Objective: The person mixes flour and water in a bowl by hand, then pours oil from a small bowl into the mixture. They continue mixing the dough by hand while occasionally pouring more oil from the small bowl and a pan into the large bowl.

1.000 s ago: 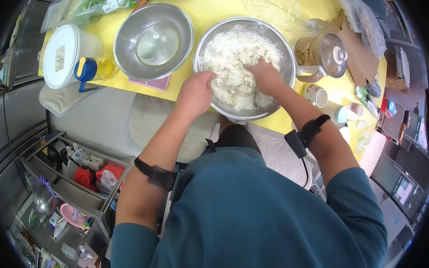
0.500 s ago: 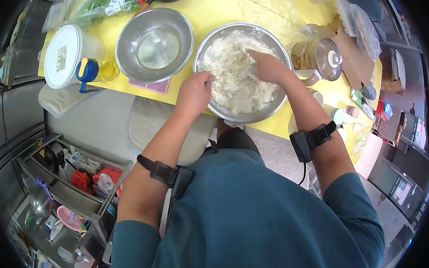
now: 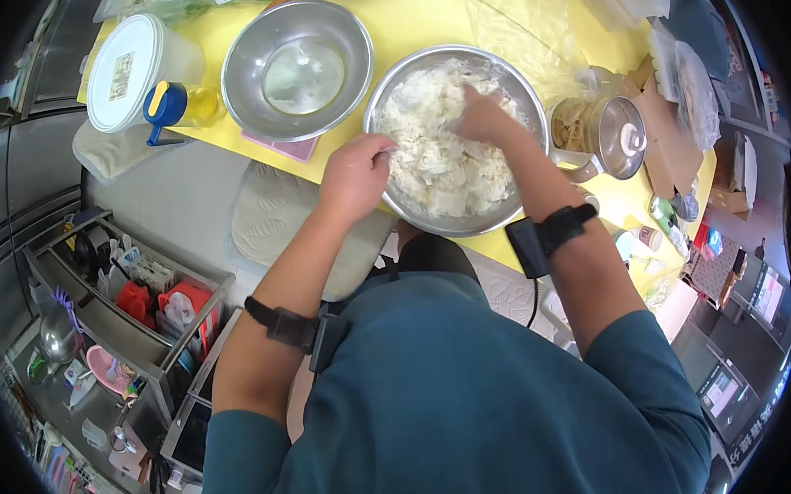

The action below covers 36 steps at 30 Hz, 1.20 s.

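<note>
A metal mixing bowl [image 3: 448, 227] holds shaggy pale dough [image 3: 450, 177], loose and flaky with dry flour around its edges. My left hand [image 3: 354, 179] is closed on the bowl's left rim, thumb pressed to the inner side. Over the dough, right of the bowl's middle, is my right hand [image 3: 487, 121], its fingers smeared by motion and partly hidden. To the left stands a second metal bowl [image 3: 241, 72] with a little clear liquid at its bottom, overlapping a pink flat object [image 3: 294, 150].
On the yellow table stand a white-lidded tub [image 3: 122, 73] and an oil bottle with a blue top [image 3: 166, 104]. A glass pot with a lid [image 3: 618, 137] is close right of the mixing bowl. An open drawer [image 3: 138, 287] juts out at lower left.
My right hand has shifted slightly left and up over the dough. The left hand keeps its hold on the rim. The whole view has shifted a little.
</note>
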Tool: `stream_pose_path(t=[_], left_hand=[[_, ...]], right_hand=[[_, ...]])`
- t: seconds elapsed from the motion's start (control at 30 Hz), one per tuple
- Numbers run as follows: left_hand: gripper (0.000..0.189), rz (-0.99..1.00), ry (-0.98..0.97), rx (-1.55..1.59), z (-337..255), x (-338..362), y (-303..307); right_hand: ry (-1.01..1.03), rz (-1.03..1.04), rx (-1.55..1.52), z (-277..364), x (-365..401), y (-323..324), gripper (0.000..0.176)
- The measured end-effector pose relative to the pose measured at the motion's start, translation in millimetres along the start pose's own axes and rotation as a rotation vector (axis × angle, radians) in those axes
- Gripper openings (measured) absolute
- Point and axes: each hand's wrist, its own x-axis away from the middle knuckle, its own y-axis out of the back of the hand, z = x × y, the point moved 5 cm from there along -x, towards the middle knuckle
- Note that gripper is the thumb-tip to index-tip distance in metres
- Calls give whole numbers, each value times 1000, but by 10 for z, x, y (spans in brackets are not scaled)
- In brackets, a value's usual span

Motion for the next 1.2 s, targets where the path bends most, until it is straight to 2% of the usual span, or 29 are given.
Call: stream_pose_path(t=[0.07,0.1,0.2,0.27,0.3,0.4,0.5,0.6,0.63,0.73,0.87,1.0,1.1,1.2], left_hand=[[19,26,57,-22,64,33,-17],[19,11,39,25,49,39,-37],[21,-30,-41,82,29,102,-100],[21,-69,-148,21,-1,72,-152],[20,-62,-135,8,-31,46,-148],[21,-37,-81,-13,-67,26,-141],[23,-11,-31,-6,-61,-2,-173],[23,1,-14,-39,11,72,-183],[26,-7,-42,-62,46,118,-185],[30,21,-121,-99,45,207,-153],[30,49,-146,-80,45,295,-185],[23,8,-148,-132,7,276,-185],[19,-54,-139,-124,33,253,-161],[16,-98,-114,-107,47,275,-140]], right_hand=[[-110,-120,130,187,140,-2,72],[-123,-152,14,242,214,36,59],[138,-260,38,129,17,-124,51],[150,-200,46,83,37,-115,49],[159,-168,47,118,66,-104,48],[247,-151,79,98,118,-105,54],[162,-18,169,522,620,211,74],[253,73,180,714,573,59,94],[234,113,224,801,540,-38,92],[163,65,300,965,454,-142,86],[184,-116,369,1011,358,-161,62],[291,-185,163,787,90,-146,46],[394,-302,137,655,81,-23,42],[319,-164,104,528,303,117,49]])
